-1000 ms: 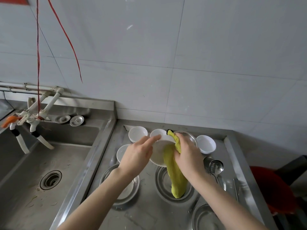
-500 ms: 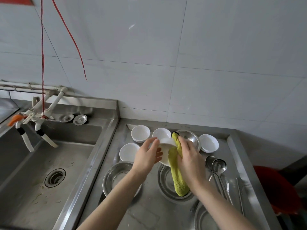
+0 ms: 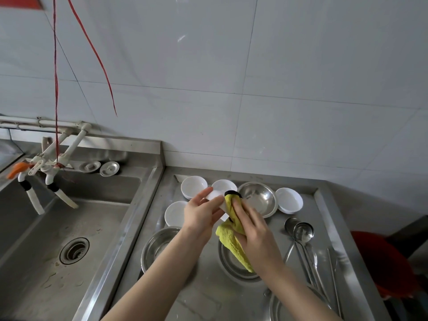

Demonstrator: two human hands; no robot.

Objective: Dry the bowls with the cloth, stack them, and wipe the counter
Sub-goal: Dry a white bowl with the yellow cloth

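Yellow cloth (image 3: 232, 244), pinched in the right hand's (image 3: 254, 235) fingers, presses on a white bowl (image 3: 215, 196) gripped by the left hand (image 3: 201, 216) above the counter's (image 3: 203, 297) middle. Drying is underway; next, likely stacking it.

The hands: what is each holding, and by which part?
Left hand holds a small white bowl by its rim; right hand holds the yellow cloth by its upper end, pressed to the bowl.
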